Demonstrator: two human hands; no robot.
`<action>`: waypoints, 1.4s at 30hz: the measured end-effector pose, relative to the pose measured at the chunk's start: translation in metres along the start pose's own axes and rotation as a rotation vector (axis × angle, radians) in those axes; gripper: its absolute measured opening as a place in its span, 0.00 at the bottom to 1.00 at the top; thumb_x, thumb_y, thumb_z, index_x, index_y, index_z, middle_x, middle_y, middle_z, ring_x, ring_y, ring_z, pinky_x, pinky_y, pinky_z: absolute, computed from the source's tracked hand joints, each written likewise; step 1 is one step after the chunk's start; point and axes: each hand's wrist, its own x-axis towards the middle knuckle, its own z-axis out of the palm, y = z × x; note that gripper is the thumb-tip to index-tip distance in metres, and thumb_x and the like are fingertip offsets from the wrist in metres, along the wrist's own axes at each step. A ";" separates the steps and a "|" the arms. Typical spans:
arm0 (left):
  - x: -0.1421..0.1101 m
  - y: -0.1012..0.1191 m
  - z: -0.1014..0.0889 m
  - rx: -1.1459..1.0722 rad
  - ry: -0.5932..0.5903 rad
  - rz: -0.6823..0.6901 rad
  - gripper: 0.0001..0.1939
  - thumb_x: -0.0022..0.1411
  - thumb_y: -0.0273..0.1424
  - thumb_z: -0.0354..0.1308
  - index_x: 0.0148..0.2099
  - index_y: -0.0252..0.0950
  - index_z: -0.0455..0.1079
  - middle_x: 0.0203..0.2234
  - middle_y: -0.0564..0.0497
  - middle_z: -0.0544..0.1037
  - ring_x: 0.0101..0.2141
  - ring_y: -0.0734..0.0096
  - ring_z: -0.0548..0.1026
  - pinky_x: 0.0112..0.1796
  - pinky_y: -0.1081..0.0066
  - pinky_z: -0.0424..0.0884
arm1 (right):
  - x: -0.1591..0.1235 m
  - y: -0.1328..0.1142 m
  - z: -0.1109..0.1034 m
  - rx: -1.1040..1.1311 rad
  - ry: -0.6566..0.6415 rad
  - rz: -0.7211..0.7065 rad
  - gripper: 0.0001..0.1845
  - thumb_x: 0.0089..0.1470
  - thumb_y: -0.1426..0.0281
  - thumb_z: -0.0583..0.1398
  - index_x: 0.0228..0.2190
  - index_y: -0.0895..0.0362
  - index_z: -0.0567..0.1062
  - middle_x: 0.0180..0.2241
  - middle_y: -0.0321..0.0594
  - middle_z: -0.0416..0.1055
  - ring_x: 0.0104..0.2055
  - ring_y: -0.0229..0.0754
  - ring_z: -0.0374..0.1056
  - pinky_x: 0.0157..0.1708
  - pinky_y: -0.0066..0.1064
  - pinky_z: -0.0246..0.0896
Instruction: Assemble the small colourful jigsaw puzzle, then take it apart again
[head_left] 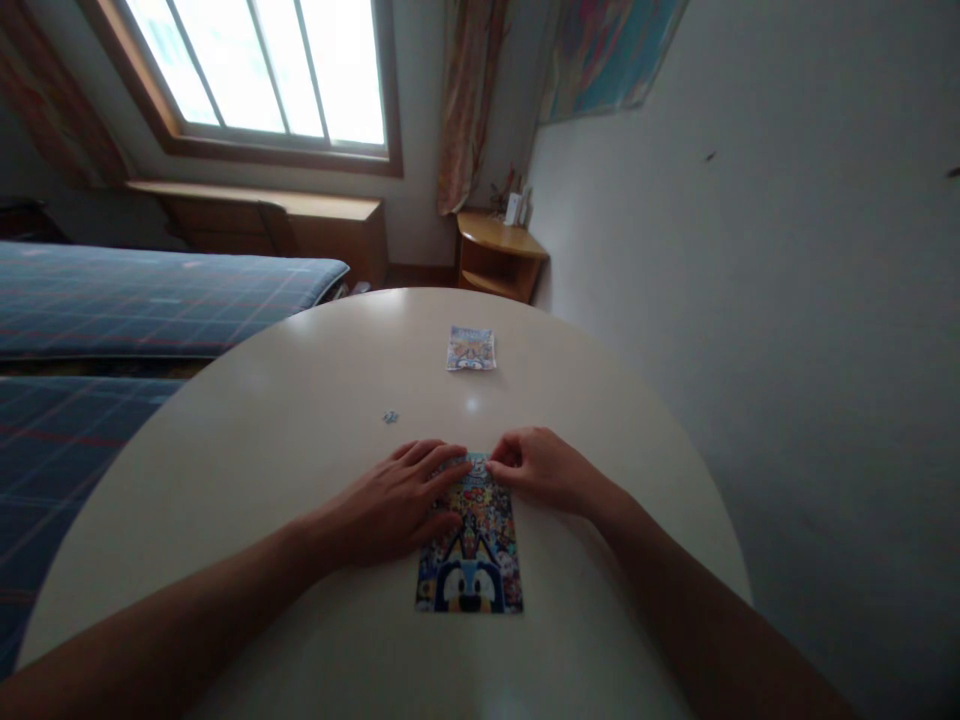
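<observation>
A colourful picture puzzle (471, 585) with a blue cartoon dog's face lies flat on the table in front of me. My left hand (405, 505) rests over its left side, fingers spread and stretched out, holding nothing. At the puzzle's upper right corner, the thumb and index finger of my right hand (536, 468) are pinched together. Anything between those fingertips is too small to make out. A little beyond my left hand lies what looks like a small cluster of loose puzzle pieces (390, 417). Farther back sits a small printed packet or card (471, 349) with a similar dog picture.
The round white table (300, 350) has a curved edge. A plain wall (787, 300) stands close on the right. To the left is a mattress (150, 300) with a blue checked cover. A corner shelf (499, 235) and a window (277, 70) are behind.
</observation>
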 end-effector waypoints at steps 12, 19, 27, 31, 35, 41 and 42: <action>0.000 0.002 -0.001 0.012 -0.007 0.001 0.26 0.70 0.43 0.48 0.67 0.47 0.53 0.62 0.45 0.61 0.58 0.53 0.61 0.58 0.50 0.60 | 0.000 -0.001 -0.003 -0.010 -0.016 0.004 0.08 0.51 0.69 0.61 0.29 0.60 0.80 0.27 0.41 0.78 0.27 0.37 0.70 0.26 0.25 0.58; 0.002 0.003 0.000 0.020 0.007 0.003 0.26 0.69 0.44 0.49 0.66 0.46 0.55 0.60 0.44 0.62 0.56 0.53 0.62 0.57 0.49 0.61 | 0.001 0.002 -0.001 -0.048 0.010 -0.024 0.08 0.52 0.68 0.61 0.29 0.59 0.79 0.27 0.41 0.77 0.27 0.37 0.69 0.27 0.26 0.57; 0.006 0.009 0.001 0.032 0.019 -0.036 0.25 0.68 0.44 0.49 0.64 0.44 0.58 0.57 0.44 0.65 0.55 0.52 0.63 0.55 0.49 0.63 | 0.000 0.004 -0.003 -0.056 0.011 -0.014 0.08 0.52 0.67 0.62 0.28 0.59 0.78 0.27 0.41 0.77 0.26 0.37 0.69 0.26 0.26 0.57; 0.007 0.010 0.002 0.018 0.045 -0.038 0.24 0.69 0.44 0.48 0.64 0.44 0.58 0.56 0.44 0.66 0.54 0.53 0.64 0.54 0.50 0.64 | 0.001 0.004 -0.004 -0.053 0.002 -0.024 0.07 0.52 0.67 0.62 0.27 0.59 0.78 0.26 0.39 0.76 0.26 0.36 0.68 0.26 0.26 0.56; 0.009 0.010 0.002 0.013 0.057 -0.041 0.23 0.69 0.44 0.47 0.63 0.43 0.59 0.54 0.44 0.67 0.53 0.54 0.65 0.53 0.51 0.65 | 0.001 0.003 -0.004 -0.047 0.008 -0.024 0.06 0.51 0.68 0.62 0.30 0.58 0.78 0.26 0.38 0.75 0.26 0.35 0.67 0.25 0.26 0.55; 0.009 0.010 0.002 0.041 0.054 -0.032 0.23 0.69 0.44 0.47 0.63 0.44 0.59 0.55 0.45 0.67 0.53 0.53 0.64 0.52 0.50 0.65 | 0.001 0.004 -0.004 -0.066 0.014 -0.066 0.05 0.51 0.70 0.62 0.31 0.57 0.79 0.25 0.36 0.74 0.25 0.34 0.66 0.26 0.25 0.54; 0.009 0.010 0.001 0.045 0.049 -0.033 0.23 0.69 0.45 0.47 0.63 0.44 0.59 0.55 0.45 0.66 0.53 0.53 0.64 0.53 0.50 0.65 | 0.001 0.004 -0.004 -0.070 0.017 -0.074 0.05 0.51 0.70 0.62 0.31 0.57 0.80 0.25 0.36 0.74 0.25 0.34 0.66 0.26 0.25 0.54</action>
